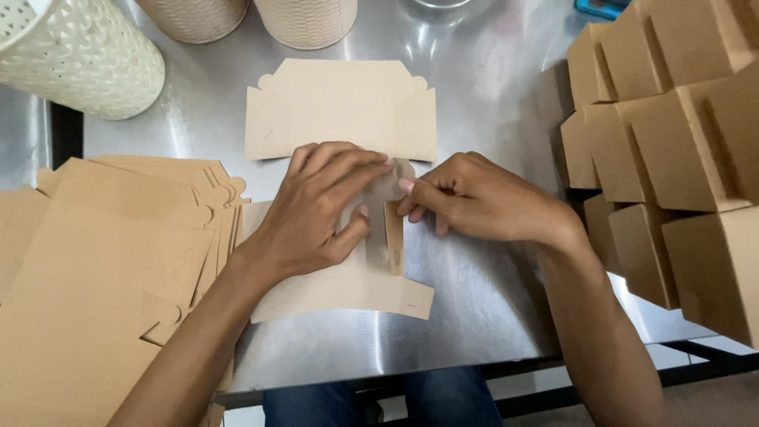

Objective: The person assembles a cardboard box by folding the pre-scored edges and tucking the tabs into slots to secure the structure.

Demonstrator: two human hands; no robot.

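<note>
Left hand [316, 209] lies flat and open on a tan cardboard box blank [344, 119] at frame center, pressing it down. Right hand [474, 198] pinches its raised side flap [393, 229].

Plain kraft brown on the flat cardboard blank [340, 111] at centre, no print at all. Same tan on the stack of blanks [103, 261] at eight o'clock and the folded boxes [672, 134] at three. Cream woven-pattern basket [79, 51] at ten o'clock. Table [474, 300] gleams silver steel. Blue jeans [443, 399] at six.
</note>
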